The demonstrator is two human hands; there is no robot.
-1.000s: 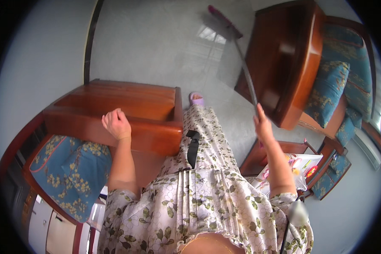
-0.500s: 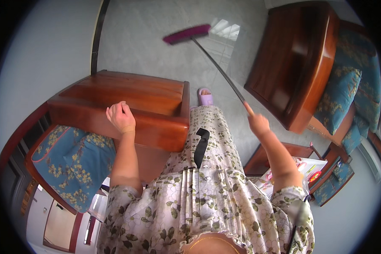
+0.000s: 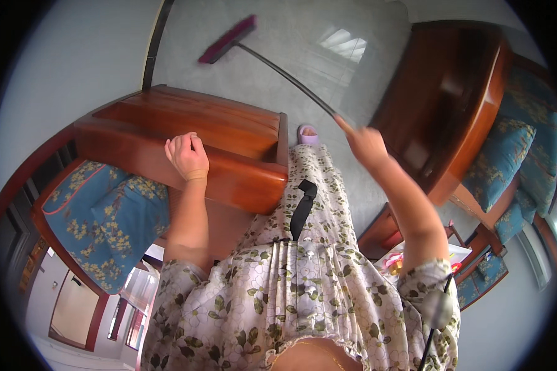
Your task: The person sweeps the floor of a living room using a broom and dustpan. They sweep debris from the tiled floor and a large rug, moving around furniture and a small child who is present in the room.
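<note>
In my right hand (image 3: 366,147) is the upper end of a broom (image 3: 289,78), its index finger laid along the grey handle. The handle slants away to the far left, where the purple broom head (image 3: 228,41) is over the grey floor. My left hand (image 3: 188,156) is held in front of me with its fingers curled in and nothing visible in them. It appears over the edge of a brown wooden armrest (image 3: 241,176); whether it touches the wood I cannot tell.
A wooden seat with a blue floral cushion (image 3: 114,216) stands at my left. On my right is a large wooden sofa arm (image 3: 439,105) with a blue floral pillow (image 3: 501,161) beyond it. A wall (image 3: 74,68) runs along the far left. My slippered foot (image 3: 308,134) is on the grey floor (image 3: 278,31).
The broom head has swung to the left and farther away, and its angle has turned. My right hand has moved left and up with the handle. The left hand is slightly shifted, still curled.
</note>
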